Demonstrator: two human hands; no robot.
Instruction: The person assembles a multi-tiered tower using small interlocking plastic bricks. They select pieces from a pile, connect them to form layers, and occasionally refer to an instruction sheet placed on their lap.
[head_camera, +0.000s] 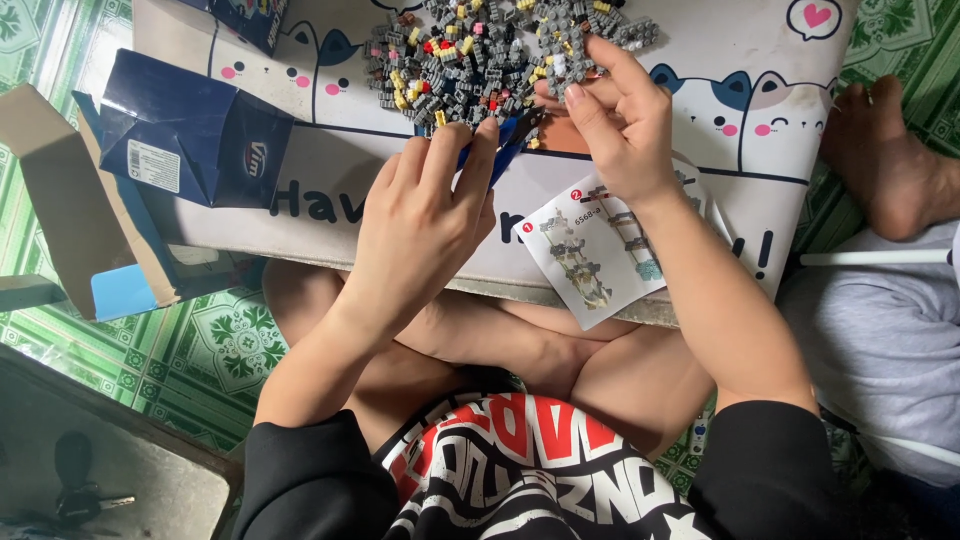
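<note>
My left hand (425, 220) is closed around a blue tool (508, 140) whose dark tip points toward a pile of small bricks (470, 55), mostly grey with some yellow and red ones. My right hand (615, 115) rests at the pile's right edge, its fingertips pinching among the bricks; what it grips is too small to tell. Both hands are over a low white table (330, 190) with cartoon cat drawings. A folded instruction sheet (590, 250) with pictures of a brick model lies under my right wrist at the table's front edge.
An opened dark blue cardboard box (190, 130) lies at the table's left, overhanging the green patterned floor (215, 350). Another person's bare foot (890, 150) and grey-clad leg (880, 340) are at the right. My crossed legs are under the table.
</note>
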